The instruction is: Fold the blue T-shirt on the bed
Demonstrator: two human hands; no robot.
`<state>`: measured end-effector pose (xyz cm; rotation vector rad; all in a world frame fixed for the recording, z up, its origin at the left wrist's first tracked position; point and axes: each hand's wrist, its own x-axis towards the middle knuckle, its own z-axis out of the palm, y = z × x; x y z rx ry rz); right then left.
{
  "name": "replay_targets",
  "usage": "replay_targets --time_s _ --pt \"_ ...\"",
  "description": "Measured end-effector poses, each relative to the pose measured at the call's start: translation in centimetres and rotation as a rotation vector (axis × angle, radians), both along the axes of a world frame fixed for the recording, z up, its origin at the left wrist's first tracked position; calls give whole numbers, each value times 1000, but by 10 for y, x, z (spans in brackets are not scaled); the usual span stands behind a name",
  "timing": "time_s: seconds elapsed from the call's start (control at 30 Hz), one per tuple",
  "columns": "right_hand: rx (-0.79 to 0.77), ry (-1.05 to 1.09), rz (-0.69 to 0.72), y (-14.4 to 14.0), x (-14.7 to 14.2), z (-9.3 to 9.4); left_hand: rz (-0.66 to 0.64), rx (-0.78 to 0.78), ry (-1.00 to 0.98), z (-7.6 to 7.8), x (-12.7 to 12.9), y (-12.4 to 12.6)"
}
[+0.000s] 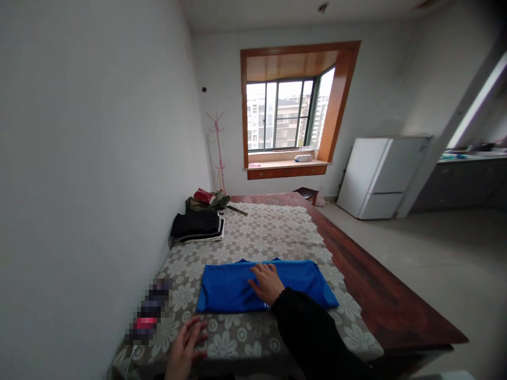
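Note:
A blue garment (233, 290), folded into a wide flat rectangle, lies on the flowered tablecloth (273, 227) in front of me. My right hand (267, 282) is over the middle of it, fingers apart and bent a little, seemingly touching the cloth, with nothing held. Below the garment's left corner, near the table's front edge, my left hand (187, 345) hovers with loosely spread fingers and holds nothing. A black sleeve (317, 332) covers my right arm.
Folded black and white clothes (196, 227) are stacked by the left wall, with an olive bag (206, 201) and a red item behind. A blurred-out object with a cable (132, 356) lies at left. The wooden table edge (380, 279) runs along the right; a white fridge (380, 177) stands beyond.

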<state>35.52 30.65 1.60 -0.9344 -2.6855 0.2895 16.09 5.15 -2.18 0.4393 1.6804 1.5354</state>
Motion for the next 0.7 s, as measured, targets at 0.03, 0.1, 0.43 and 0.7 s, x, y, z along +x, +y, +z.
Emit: replay_targets --time_s 0.03,0.1,0.43,0.7 --pt "-47 -12 76 -7 -22 8 -30 36 -174 -4 6 -4" --pt "-123 -63 170 -18 -71 20 -74 149 -470 -11 19 -3" --pt "-128 -286 169 -6 -192 22 22 379 -1052 5 21 35" --pt "-262 -393 210 17 -202 17 27 367 -1124 25 21 63"
